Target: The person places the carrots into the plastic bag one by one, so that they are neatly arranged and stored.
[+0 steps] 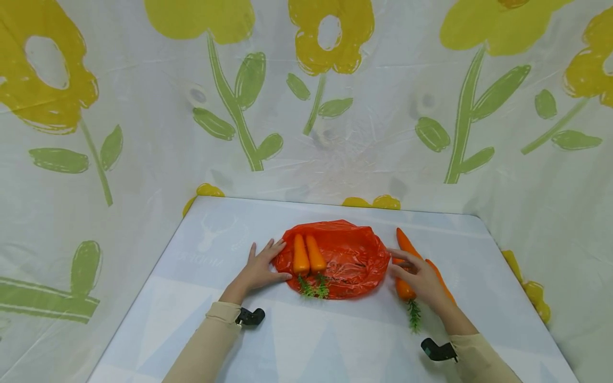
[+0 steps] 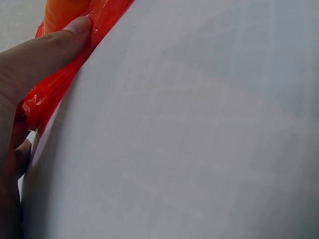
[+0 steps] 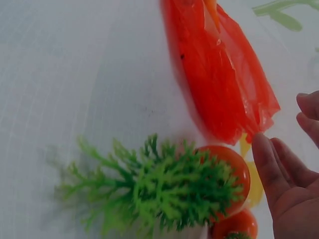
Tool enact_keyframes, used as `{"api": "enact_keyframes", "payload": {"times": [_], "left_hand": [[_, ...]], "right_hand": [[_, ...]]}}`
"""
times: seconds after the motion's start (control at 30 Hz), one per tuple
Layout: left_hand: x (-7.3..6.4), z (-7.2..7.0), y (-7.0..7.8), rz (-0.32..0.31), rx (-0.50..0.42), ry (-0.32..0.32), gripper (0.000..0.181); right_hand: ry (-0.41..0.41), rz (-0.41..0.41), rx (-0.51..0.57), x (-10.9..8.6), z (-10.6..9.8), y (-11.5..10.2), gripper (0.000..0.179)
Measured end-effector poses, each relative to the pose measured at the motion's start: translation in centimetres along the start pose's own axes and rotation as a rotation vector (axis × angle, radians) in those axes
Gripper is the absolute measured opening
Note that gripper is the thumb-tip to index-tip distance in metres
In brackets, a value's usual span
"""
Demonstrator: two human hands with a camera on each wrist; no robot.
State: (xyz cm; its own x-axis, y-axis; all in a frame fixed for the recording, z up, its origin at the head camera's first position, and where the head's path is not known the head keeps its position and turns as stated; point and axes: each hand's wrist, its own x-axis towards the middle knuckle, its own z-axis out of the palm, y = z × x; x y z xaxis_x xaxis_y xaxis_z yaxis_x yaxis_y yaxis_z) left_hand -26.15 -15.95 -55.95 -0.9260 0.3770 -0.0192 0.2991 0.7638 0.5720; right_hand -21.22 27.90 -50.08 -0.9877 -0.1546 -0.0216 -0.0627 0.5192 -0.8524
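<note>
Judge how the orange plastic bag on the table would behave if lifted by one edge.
The orange plastic bag looks thin and crinkled, so it would probably sag limply. The two carrots lying on it would likely roll or slide off. The left hand presses its edge flat, suggesting it shifts easily.

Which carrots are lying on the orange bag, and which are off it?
The two carrots beside the left hand lie on the orange bag; two under the right hand are off it.

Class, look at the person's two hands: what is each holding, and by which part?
Nothing is gripped: left hand rests flat on the orange bag's left edge; right hand lies open over a carrot.
</note>
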Motion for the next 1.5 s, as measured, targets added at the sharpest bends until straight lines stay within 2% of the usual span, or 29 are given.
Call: {"api": "enact_keyframes", "payload": {"times": [0.23, 0.47, 0.8, 1.03, 1.27, 1.5], "left_hand": [[0.0, 0.0, 0.0, -0.005, -0.003, -0.003, 0.099], [0.0, 0.0, 0.0, -0.009, 0.005, -0.004, 0.099], [0.0, 0.1, 0.0, -0.008, 0.004, -0.006, 0.099], [-0.1, 0.1, -0.1, 0.046, -0.01, 0.028, 0.098], [-0.1, 0.1, -0.1, 0.034, -0.007, 0.021, 0.098], [-0.1, 0.2, -0.1, 0.031, 0.001, 0.024, 0.099]], "right_hand": [[0.017, -0.006, -0.024, -0.7, -0.8, 0.1, 0.048], [0.021, 0.044, -0.048, -1.2, -1.6, 0.1, 0.051], [0.028, 0.034, -0.106, -2.2, -2.8, 0.8, 0.053], [0.061, 0.013, -0.134, -2.8, -3.8, 1.5, 0.052], [0.082, 0.028, -0.164, -3.5, -4.8, 2.1, 0.054], [0.083, 0.058, -0.151, -4.2, -5.6, 2.4, 0.056]]}}
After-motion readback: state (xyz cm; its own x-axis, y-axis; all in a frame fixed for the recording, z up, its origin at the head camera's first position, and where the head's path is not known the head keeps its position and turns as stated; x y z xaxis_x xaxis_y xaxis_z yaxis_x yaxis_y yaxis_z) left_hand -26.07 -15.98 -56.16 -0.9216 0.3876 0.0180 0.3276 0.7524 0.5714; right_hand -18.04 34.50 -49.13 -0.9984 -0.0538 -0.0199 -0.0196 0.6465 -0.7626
